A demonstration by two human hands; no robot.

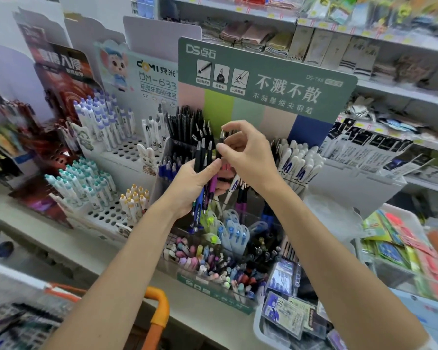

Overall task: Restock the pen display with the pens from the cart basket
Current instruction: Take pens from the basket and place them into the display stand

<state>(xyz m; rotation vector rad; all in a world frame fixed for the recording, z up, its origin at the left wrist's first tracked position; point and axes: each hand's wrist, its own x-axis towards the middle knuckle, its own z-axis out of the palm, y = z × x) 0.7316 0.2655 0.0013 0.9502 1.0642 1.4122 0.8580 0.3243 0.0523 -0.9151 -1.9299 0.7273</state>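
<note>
Shop: stationery shelves run along the wall, with socks and packets racked behind, and a counter below carries several pen stands.
Display (pixel 263 79): a green-headed card stand with clear compartments sits straight ahead of the person. It is sorted by kind, so each pen has one home.
Left hand (pixel 187 190): curled round a bunch (pixel 202 160) of black, blue and purple pens, held upright in front of the display. I take it as stock kept within reach, to save trips to the cart.
Right hand (pixel 248 155): thumb and fingers pinch one black pen (pixel 222 140) near its top, while its lower part sits among the bunch. A light pinch suits drawing out a single pen.
Black pens (pixel 185 122): these stand in the back-left compartment, just beside the hands, and that is the likely home for this one, I'd say.
White pens (pixel 296 160): packed close in the right compartment.
Cart handle (pixel 159 311): orange, at the bottom edge, near the person.
Basket (pixel 15 322): bottom left and blurred, with dark contents too smeared to call pens.
Progress: partway by my reckoning, with a handful yet to sort.
</note>
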